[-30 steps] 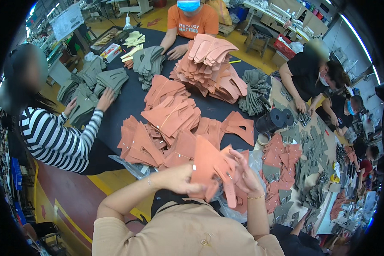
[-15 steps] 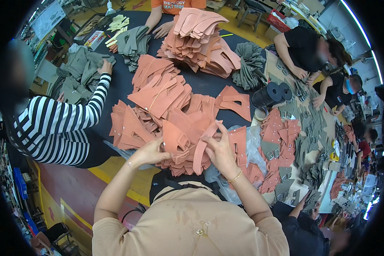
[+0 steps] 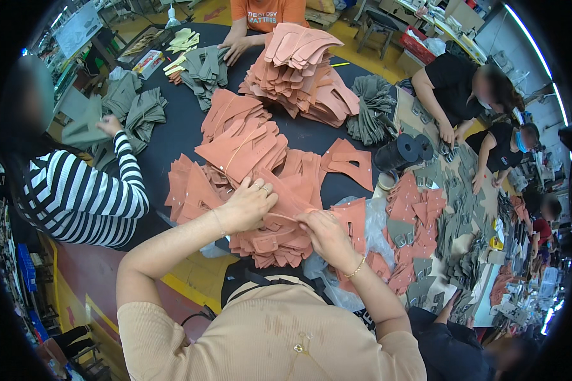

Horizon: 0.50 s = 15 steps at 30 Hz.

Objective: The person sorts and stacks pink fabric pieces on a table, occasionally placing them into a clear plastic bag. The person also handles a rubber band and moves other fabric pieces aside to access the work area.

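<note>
Between my hands stretches a coral cut piece [image 3: 285,193], flat and leather-like. My left hand [image 3: 250,203] lies over its left part with the fingers curled onto it; the fingertips are partly hidden. Its right end is pinched between the thumb and fingers of my right hand [image 3: 329,236]. Directly beneath is a loose heap of coral pieces [image 3: 270,244], some with cut-out slots. Beyond my left hand lies a bundle of similar coral pieces [image 3: 245,149], bound by a thin band.
A tall coral stack [image 3: 295,70] stands farther back on the dark table [image 3: 190,120]. Black spools [image 3: 397,152] and a clear plastic bag [image 3: 378,228] are at right. A co-worker in stripes [image 3: 86,197] handles grey-green pieces [image 3: 143,114] at left; other people work around the table.
My left hand has moved up and right, from the heap's left side onto the piece. The strip my right hand held upright now lies lower, stretched between both hands. The striped co-worker lifts a grey-green piece.
</note>
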### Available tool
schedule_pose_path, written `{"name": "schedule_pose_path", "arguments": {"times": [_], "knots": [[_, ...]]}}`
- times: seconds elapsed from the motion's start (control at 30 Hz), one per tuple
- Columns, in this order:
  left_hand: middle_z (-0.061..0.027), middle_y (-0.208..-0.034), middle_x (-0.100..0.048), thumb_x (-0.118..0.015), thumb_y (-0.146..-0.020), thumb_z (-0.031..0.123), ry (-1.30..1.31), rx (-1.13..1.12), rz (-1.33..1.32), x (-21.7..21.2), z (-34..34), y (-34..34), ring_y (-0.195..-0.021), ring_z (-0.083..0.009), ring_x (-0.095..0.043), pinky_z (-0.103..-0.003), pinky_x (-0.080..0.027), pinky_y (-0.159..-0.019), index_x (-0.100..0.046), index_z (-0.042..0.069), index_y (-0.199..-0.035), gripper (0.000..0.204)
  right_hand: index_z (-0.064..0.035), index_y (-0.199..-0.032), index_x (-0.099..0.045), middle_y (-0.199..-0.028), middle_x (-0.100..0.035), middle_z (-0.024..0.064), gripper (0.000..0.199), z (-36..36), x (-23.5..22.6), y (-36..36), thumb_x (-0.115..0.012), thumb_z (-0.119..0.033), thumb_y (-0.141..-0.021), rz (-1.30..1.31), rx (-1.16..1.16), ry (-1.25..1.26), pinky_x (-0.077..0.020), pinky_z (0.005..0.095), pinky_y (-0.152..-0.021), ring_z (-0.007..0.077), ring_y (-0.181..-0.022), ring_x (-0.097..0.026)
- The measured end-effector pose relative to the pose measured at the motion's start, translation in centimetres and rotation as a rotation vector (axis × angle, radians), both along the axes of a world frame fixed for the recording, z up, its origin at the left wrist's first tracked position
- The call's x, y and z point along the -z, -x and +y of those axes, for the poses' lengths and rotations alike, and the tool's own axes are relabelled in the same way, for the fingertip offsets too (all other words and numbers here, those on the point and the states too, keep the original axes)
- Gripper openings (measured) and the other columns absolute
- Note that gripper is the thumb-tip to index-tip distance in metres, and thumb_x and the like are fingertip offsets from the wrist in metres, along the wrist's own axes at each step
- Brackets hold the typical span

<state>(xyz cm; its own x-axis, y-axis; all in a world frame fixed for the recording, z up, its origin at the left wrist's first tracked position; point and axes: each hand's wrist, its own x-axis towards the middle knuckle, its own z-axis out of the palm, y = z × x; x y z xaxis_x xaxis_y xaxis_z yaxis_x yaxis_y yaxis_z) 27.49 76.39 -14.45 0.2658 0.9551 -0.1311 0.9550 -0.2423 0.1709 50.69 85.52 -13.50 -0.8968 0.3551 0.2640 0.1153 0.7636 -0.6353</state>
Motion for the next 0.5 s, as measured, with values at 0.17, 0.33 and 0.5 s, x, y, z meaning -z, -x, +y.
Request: {"name": "schedule_pose_path", "arguments": {"times": [0.17,0.33,0.5], "knots": [[-0.0154,-0.087,-0.058,-0.074,-0.07,0.021,-0.022,-0.043,-0.104,0.0,-0.4,-0.3,-0.085,-0.033,-0.059,-0.043,-0.046,-0.074,-0.048,0.003,-0.101,0.044,-0.0027,-0.108,-0.057,-0.097,-0.06,0.0151,0.028,-0.4,-0.5,0.3,-0.054,0.001,-0.081,0.005,0.019,0.081,-0.0474,0.0397,-0.08,0.032,-0.089,-0.059],[-0.021,-0.088,-0.065,-0.074,-0.074,0.015,0.183,-0.393,-0.475,-0.8,-1.8,-0.5,-0.086,-0.0392,-0.064,-0.045,-0.051,-0.069,-0.046,0.001,-0.109,0.047,-0.003,-0.109,-0.056,-0.096,-0.06,0.0141,0.032,-0.7,-1.1,1.0,-0.05,0.005,-0.079,0.079,-0.019,0.022,-0.0454,0.0405,-0.083,0.0326,-0.092,-0.058],[-0.0091,-0.094,-0.065,-0.074,-0.083,0.018,0.407,-0.567,-0.952,-2.7,-2.7,0.5,-0.087,-0.0112,-0.058,-0.029,-0.047,-0.082,-0.052,0.001,-0.121,0.048,-0.0047,-0.105,-0.058,-0.092,-0.058,0.0131,0.027,-0.2,-3.3,0.9,-0.054,0.001,-0.08,0.084,-0.009,0.095,-0.0415,0.0398,-0.08,0.0307,-0.088,-0.056]]}}
